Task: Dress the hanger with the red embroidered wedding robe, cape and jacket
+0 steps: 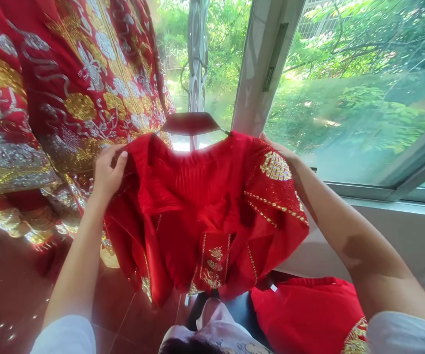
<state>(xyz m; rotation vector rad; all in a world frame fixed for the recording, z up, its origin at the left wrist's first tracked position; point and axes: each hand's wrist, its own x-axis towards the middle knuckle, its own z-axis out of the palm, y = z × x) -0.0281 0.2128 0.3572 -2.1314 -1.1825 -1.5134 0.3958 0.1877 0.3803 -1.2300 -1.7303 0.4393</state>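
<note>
I hold up a red embroidered top (183,196) by its two shoulders, its inside partly showing. Gold beading, a gold emblem and an embroidered panel decorate it. My left hand (111,169) is closed on the left shoulder, thumb on top. At the other shoulder, my right hand (277,146) grips the cloth from behind; most of its fingers are hidden. Above the neckline stands a dark red band (190,123), joined to the top by thin dark strips at both ends.
Red garments with heavy gold and silver embroidery (83,88) hang on the left. Another red garment (308,309) lies low on the right, over something dark. Windows (345,98) with a metal frame stand ahead. Reddish-brown tiles (120,314) cover the floor.
</note>
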